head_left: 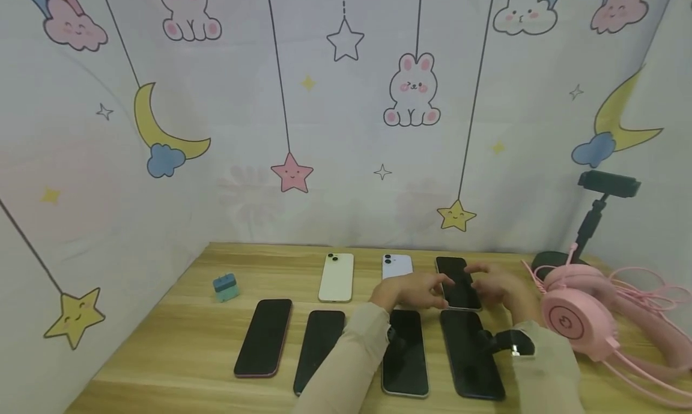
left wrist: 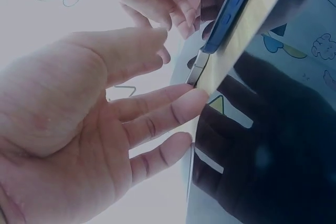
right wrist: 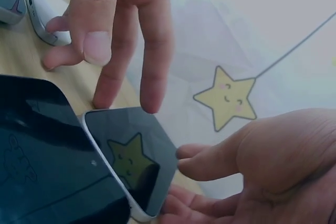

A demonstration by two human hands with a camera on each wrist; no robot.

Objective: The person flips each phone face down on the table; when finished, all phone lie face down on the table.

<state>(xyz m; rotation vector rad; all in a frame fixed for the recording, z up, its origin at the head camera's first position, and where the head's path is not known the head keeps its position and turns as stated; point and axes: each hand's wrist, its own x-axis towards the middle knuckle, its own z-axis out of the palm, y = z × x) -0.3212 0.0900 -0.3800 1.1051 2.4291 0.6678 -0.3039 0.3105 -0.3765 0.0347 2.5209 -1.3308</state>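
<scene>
At the back right of the desk lies a dark-screened phone [head_left: 459, 283], face up, with a hand on either side of it. My left hand [head_left: 413, 289] reaches its left edge, fingers extended, fingertips right at the rim. From the right, my right hand [head_left: 500, 285] has its thumb and fingertips close to the opposite edge. In the right wrist view the phone [right wrist: 131, 156] lies flat, its glossy screen mirroring a yellow star. Beside my left wrist is a lavender phone [head_left: 397, 265], back up and partly covered. Two front-row phones, one silver-edged [head_left: 405, 357] and one blue-edged [head_left: 473, 360], lie below the hands.
A cream phone [head_left: 336, 277] lies back up at the rear. Two more dark phones, one red-edged [head_left: 264, 339] and one partly under my left sleeve [head_left: 319, 345], lie in front. A small teal block [head_left: 226, 288] sits left; pink headphones [head_left: 581, 321] and a black stand [head_left: 591, 222] stand right.
</scene>
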